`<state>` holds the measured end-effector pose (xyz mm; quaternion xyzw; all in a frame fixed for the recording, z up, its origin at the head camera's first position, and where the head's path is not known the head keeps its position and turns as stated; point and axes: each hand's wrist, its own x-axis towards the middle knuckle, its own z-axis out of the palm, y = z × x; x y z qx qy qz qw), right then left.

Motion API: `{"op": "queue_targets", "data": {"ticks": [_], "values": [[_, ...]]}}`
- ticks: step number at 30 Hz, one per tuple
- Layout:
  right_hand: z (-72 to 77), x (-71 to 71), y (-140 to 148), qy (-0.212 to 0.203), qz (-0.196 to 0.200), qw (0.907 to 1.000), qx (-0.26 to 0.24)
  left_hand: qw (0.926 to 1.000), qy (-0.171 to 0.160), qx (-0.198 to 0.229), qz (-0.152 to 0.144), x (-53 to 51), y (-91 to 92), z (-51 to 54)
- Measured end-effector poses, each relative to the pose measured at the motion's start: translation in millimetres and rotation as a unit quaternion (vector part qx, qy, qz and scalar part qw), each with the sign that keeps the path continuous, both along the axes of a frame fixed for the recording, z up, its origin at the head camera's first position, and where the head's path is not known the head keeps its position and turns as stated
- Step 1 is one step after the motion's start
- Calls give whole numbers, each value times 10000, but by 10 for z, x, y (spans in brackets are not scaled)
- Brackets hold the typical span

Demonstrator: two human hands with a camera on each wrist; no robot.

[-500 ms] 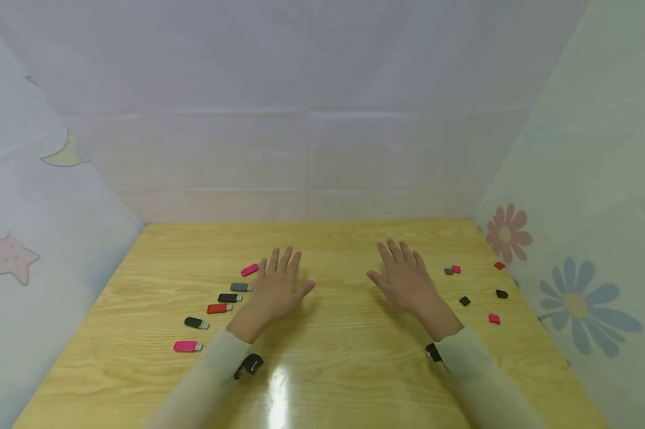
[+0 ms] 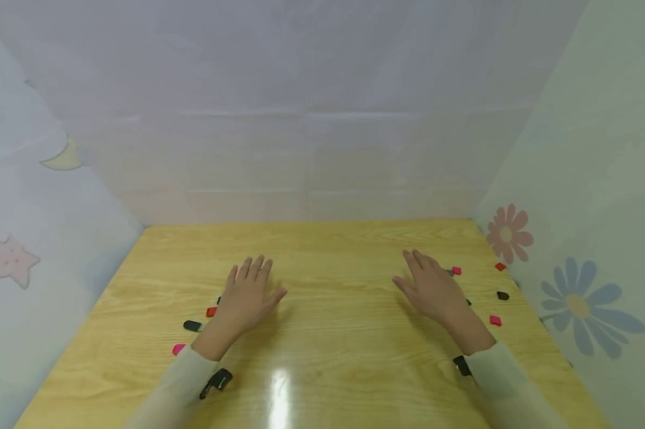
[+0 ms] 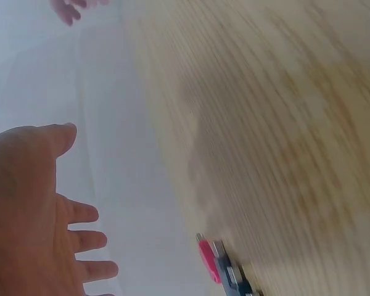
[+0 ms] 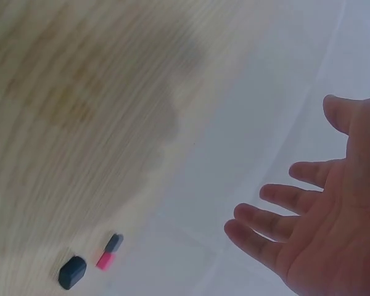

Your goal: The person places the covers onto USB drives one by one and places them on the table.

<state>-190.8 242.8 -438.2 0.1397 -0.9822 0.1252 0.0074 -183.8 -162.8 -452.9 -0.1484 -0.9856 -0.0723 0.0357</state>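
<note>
currently left grip (image 2: 243, 302) and right grip (image 2: 436, 298) are spread, empty; black usb stick (image 2: 191, 326) lies crosswise, leftward of left grip, the nearer.

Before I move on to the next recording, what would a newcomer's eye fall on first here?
Probably the person's left grip and right grip, both empty and spread above the wooden table. Next come the USB sticks at the table's left, partly hidden by the left arm, and the small caps at its right. The blue flower on the right wall also stands out.
</note>
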Motion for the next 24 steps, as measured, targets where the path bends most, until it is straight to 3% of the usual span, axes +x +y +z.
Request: {"op": "queue_targets", "data": {"ticks": [13, 19, 24], "values": [[53, 199, 335, -144, -201, 9997, -90, 9996, 267, -3, 8, 263, -425, 45], [82, 254, 492, -277, -309, 9991, -93, 9986, 533, -6, 40, 325, -609, 30], [90, 292, 587, -305, -352, 9988, -115, 9988, 475, 80, 129, 379, -707, 51]]}}
